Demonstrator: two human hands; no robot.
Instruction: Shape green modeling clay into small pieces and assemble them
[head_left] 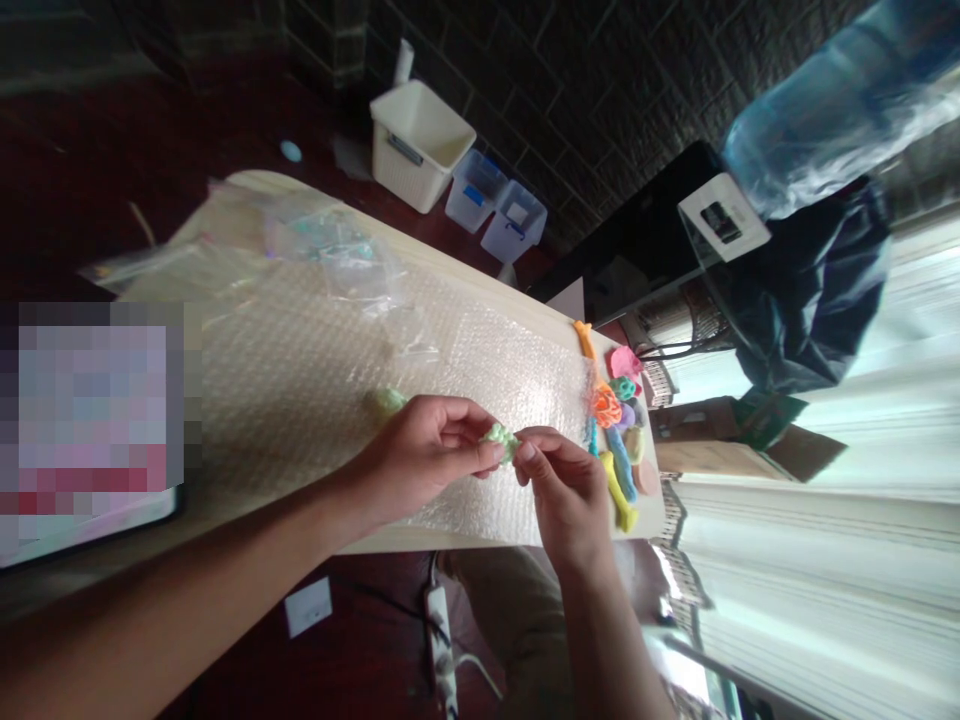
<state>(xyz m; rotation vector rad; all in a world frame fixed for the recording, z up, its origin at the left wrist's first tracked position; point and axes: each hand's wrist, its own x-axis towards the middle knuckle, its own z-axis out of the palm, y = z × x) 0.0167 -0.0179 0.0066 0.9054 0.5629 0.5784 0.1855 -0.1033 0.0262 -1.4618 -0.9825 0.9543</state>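
Note:
Between my two hands is a small, lumpy piece of light green modelling clay (498, 436). The fingertips of my left hand (435, 445) pinch it from one side. On its other side, my right hand (566, 480) has thumb and forefinger closed on its edge. Both hands are above a sheet of bubble wrap (480, 350) on the table. Just behind my left hand lies a larger light green lump (386, 401), partly hidden by that hand.
Colourful clay pieces, among them an orange lump (606, 406) and a yellow strip (619, 495), lie at the table's right end. Clear plastic bags (352, 255) cover the far left. A screen (90, 420) stands at left. Beyond the table are a white bin (420, 140) and clear boxes (476, 190).

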